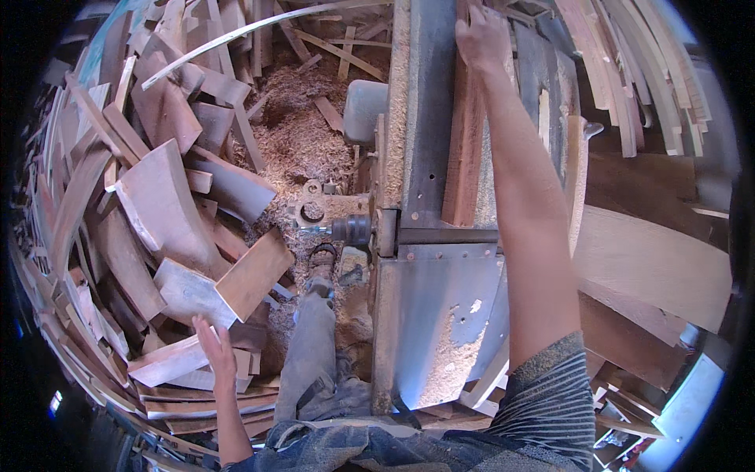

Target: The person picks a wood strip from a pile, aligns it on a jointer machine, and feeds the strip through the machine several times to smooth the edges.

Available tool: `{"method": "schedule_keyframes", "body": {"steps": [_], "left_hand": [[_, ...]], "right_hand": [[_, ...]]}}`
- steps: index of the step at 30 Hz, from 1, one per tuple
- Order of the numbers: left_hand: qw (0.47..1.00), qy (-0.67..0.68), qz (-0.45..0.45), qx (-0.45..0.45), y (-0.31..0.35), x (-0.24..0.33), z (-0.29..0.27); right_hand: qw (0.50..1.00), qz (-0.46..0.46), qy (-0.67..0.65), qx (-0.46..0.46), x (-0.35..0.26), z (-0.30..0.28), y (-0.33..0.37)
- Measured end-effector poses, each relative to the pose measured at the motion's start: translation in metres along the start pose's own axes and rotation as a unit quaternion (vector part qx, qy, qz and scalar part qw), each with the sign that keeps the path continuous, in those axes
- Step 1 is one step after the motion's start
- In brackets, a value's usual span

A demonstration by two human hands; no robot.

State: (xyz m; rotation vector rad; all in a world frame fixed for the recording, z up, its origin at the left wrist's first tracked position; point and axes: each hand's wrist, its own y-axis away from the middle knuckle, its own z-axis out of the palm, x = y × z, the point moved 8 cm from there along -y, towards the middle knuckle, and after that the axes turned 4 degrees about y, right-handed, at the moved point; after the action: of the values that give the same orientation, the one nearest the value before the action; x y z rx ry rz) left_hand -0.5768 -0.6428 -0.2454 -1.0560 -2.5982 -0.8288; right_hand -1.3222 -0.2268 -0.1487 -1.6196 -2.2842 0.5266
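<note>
My right arm stretches over a flat metal machine table (429, 94). At its far end my right hand (484, 38) is closed over the far part of a long reddish-brown wooden board (465, 149). The board lies lengthwise on the metal, its near end close to the gap between the two table plates. My left hand (218, 354) is low on the left with its fingers stretched out and holds nothing. It is nearest to a pale wood offcut (174, 360) and a brown wooden block (255, 274) on the heap.
A large heap of wood offcuts (169, 197) fills the left side. Shavings (303, 149) cover the floor beside my foot (322, 259). The near metal plate (432, 307) carries sawdust. Wooden strips (629, 63) are stacked far right, with a wide plank (653, 256) nearer.
</note>
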Motion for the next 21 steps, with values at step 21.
{"method": "schedule_keyframes", "body": {"steps": [21], "left_hand": [[0.465, 0.584, -0.1, -0.658, 0.424, 0.295, 0.101]], "right_hand": [[0.559, 0.437, -0.694, -0.122, -0.057, -0.342, 0.516]]}}
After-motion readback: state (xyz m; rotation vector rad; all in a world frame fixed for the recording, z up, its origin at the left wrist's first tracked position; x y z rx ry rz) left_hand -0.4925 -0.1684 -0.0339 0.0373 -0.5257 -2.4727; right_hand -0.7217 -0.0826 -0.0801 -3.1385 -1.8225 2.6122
